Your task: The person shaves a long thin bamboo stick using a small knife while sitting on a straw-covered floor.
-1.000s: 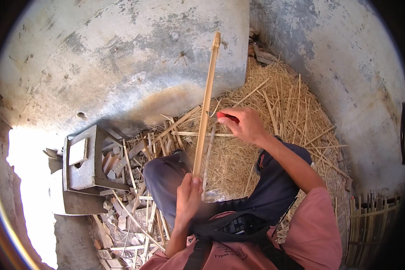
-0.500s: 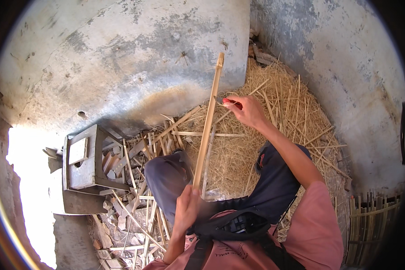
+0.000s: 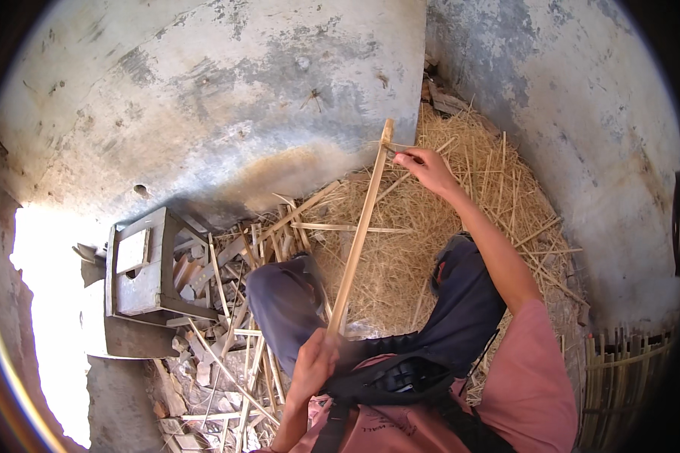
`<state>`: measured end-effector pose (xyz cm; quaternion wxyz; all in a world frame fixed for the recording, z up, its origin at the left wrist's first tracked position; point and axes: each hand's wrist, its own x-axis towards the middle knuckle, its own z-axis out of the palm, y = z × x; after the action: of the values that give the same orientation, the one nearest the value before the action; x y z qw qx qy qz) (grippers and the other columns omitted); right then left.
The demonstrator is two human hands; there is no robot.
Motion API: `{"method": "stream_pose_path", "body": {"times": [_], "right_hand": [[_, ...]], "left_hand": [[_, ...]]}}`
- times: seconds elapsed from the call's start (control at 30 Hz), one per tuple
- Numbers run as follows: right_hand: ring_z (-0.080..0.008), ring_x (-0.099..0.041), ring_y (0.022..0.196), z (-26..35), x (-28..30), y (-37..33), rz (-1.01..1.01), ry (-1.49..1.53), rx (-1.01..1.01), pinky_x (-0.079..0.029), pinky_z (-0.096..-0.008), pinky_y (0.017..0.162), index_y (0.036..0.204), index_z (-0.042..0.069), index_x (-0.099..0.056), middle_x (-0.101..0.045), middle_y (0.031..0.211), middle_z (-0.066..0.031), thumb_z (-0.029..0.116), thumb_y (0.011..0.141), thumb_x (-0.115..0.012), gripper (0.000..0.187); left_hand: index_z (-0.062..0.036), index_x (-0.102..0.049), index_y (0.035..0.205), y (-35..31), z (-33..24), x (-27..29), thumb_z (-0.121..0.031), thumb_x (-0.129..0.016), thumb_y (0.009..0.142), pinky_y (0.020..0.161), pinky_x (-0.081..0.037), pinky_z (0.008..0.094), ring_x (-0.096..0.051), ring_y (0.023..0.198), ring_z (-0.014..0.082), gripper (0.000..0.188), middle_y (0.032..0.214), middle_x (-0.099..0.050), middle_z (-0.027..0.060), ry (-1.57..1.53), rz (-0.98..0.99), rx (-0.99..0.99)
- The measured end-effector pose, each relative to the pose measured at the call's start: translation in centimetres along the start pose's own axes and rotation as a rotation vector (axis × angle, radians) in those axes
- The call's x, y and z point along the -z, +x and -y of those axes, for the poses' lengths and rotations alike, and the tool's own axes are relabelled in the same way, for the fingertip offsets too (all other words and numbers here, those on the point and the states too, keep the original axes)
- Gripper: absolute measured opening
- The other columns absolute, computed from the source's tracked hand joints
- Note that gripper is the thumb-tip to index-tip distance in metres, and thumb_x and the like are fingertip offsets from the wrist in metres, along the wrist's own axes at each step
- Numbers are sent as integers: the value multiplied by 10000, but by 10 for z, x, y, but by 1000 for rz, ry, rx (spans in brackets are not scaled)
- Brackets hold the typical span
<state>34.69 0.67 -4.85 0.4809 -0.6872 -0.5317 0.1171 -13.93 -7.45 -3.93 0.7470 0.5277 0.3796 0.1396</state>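
Note:
A long split bamboo strip slants up and away from my lap, its thicker knotted end farthest from me. My left hand is closed round the strip's near end, beside my left thigh. Close to the far end, my right hand grips a small knife; its dark blade meets the strip just below the knot, and the fingers cover most of the red handle. A thin sliver sticks out on both sides of the strip at the blade.
Pale shavings heap up between and beyond my knees. Loose bamboo sticks and rubble lie to the left, by a wooden box frame. Worn plaster walls stand ahead and right; upright slats sit at the lower right.
The strip's far end has swung right and come nearer. My right hand with the knife has risen slightly and shifted right, closer to the knotted end. My left hand has lowered a little.

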Motion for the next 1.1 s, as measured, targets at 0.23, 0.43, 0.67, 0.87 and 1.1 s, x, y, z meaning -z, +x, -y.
{"method": "stream_pose_path", "body": {"times": [0.23,0.43,0.67,0.87,1.1], "right_hand": [[-14,-333,465,9,34,-11,265,942,-469,-256,-199,440,1181,59,-715,-391,648,82,486,1146,-518,471],[-147,-580,689,-2,54,-17,180,114,-446,-466,-303,622,1296,25,-698,-641,889,-42,509,1096,-582,536],[-116,-603,719,35,20,-37,248,213,-197,-490,-291,683,1334,12,-712,-784,1022,-69,451,1071,-688,512],[-42,-443,578,87,-11,-47,333,412,-285,-376,-241,548,1335,16,-723,-795,965,-26,351,1096,-669,415],[-74,-614,711,90,-9,-52,196,559,-388,-431,-254,593,1193,21,-783,-800,990,-59,227,1035,-724,267]], "left_hand": [[-42,-571,1114,16,-2,10,-220,-443,1195,438,-328,206,-398,481,26,234,719,-466,-33,127,-71,-77],[-43,-560,1127,42,-6,16,-249,-463,1190,397,-324,209,-425,472,45,236,749,-478,-14,0,-116,-95],[-65,-533,1127,76,-22,-4,-291,-488,1185,388,-327,210,-464,459,73,238,775,-480,-3,-104,47,-63],[-32,-586,1190,94,-43,-26,-312,-446,1198,416,-312,232,-366,469,58,314,701,-402,-46,-200,259,-32],[16,-546,1404,92,-57,-42,-396,-331,1213,429,-360,221,-414,480,68,502,776,-483,-8,-54,238,-72]]}}
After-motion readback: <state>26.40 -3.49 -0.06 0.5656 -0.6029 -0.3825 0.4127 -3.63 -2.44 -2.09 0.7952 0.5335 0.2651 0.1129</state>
